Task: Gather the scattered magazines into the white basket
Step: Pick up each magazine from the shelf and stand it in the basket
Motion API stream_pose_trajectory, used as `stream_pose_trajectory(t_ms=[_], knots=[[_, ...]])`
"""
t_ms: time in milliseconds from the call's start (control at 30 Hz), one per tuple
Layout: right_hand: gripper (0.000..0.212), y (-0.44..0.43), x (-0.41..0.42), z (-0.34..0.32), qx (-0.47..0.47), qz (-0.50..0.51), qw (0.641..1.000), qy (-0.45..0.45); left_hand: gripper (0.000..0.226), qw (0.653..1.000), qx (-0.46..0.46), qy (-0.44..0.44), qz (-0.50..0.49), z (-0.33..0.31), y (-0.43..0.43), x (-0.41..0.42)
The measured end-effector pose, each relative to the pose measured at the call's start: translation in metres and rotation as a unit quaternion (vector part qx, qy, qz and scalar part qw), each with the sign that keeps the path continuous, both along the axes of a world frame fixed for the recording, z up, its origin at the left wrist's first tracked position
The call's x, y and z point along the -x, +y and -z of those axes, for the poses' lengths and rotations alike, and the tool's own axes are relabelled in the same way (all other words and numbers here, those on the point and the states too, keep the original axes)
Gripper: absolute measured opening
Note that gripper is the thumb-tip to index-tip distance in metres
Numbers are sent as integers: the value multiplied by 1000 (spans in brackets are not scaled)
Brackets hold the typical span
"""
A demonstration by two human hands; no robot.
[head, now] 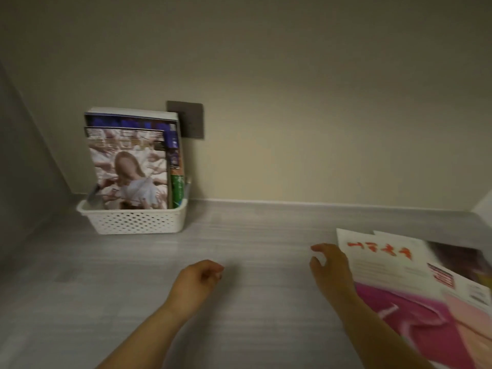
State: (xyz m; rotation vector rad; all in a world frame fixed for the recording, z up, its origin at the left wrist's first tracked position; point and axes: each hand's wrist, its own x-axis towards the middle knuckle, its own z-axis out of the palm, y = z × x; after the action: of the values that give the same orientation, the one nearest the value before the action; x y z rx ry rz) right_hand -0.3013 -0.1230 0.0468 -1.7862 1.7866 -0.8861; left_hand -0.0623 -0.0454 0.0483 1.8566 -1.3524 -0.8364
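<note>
Magazines (127, 166) upright in white basket (138, 222); loose magazines (399, 265) remain beside right hand (331, 267), fingers apart, left hand (197, 280) loosely curled, empty.

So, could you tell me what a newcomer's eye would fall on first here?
Probably the white basket at the back left against the wall, with magazines standing upright in it. Next, the pink-and-white magazine lying at the right, with the right hand open beside its edge.
</note>
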Motion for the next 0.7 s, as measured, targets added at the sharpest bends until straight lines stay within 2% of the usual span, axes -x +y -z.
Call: stream_pose_trajectory(t_ms=[200,267,367,467,600,700], knots=[[26,25,152,25,-76,102,986,105,18,997,-40,32,51,27,1,117],[28,31,183,36,-101,99,976,167,19,996,-56,42,59,32,-3,146],[45,40,207,59,-134,62,960,239,21,994,-74,42,71,37,-13,181],[54,50,212,77,-130,36,944,301,27,993,-86,31,75,41,-24,208],[54,49,215,83,-116,28,949,290,33,991,-104,27,83,45,-45,237],[55,48,217,88,-113,25,951,286,30,987,-109,85,85,42,-63,257]])
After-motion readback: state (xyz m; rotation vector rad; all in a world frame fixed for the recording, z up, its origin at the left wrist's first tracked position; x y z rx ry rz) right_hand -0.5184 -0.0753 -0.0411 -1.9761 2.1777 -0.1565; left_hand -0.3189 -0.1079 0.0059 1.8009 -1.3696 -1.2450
